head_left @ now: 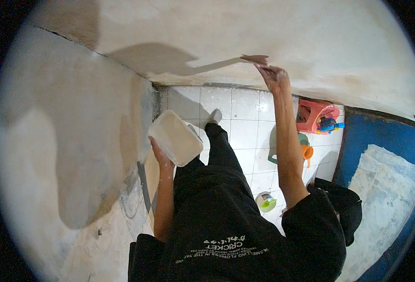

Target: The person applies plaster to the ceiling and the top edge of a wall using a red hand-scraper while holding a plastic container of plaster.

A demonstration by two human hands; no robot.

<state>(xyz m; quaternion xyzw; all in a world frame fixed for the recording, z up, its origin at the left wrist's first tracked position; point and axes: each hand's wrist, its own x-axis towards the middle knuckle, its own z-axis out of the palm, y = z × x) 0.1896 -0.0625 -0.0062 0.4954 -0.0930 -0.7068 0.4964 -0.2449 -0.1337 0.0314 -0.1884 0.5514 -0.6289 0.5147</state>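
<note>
Right hand (pixel 274 79): nearly closed, pinches thin brown piece (pixel 254 59) at plastered wall (pixel 320 42), one o'clock | Left hand (pixel 161 154): half-curled, holds white rectangular plastic tub (pixel 169 153) by its side, nine o'clock

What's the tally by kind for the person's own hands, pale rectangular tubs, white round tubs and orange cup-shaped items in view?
Bare hands: 2 (left hand, right hand)
Pale rectangular plastic tub, in the left hand: 1
White round tub, on the floor: 1
Orange cup-shaped plastic item: 1
Total: 5
</note>
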